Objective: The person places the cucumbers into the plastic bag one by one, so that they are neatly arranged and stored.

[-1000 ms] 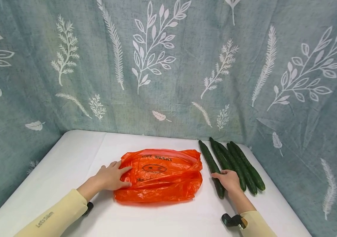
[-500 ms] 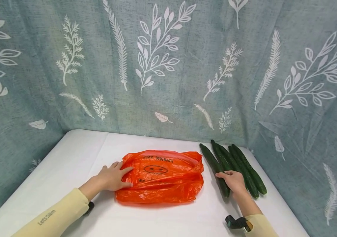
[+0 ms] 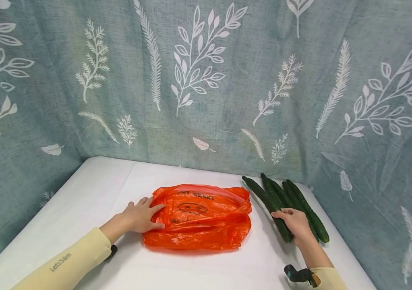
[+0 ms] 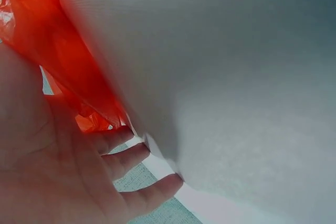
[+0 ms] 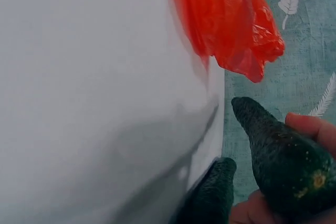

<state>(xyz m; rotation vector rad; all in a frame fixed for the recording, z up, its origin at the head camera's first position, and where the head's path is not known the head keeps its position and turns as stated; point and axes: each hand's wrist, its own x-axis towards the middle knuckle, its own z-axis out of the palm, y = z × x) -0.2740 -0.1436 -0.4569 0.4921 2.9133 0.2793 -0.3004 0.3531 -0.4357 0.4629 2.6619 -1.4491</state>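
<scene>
A crumpled orange-red plastic bag [image 3: 198, 231] with dark print lies mid-table. My left hand [image 3: 138, 216] rests on the bag's left end with its fingers spread; in the left wrist view the fingertips [image 4: 170, 182] touch the white surface. At the right, my right hand [image 3: 294, 222] grips a long dark green cucumber [image 3: 261, 195] near its front end, thumb on one side and fingers on the other. That cucumber [image 5: 294, 163] looks raised off the table, its shadow lying apart from it. Several more cucumbers [image 3: 314, 217] lie close behind and to its right, partly hidden by the hand.
The white table [image 3: 198, 270] runs up to a blue-green curtain [image 3: 224, 157] with white leaf prints at the back and sides. A second cucumber [image 5: 210, 192] lies just beside the held one in the right wrist view.
My right hand has drawn the cucumber's front end rightward and up, over towards the others. The left hand stays on the bag. The head view has shifted slightly.
</scene>
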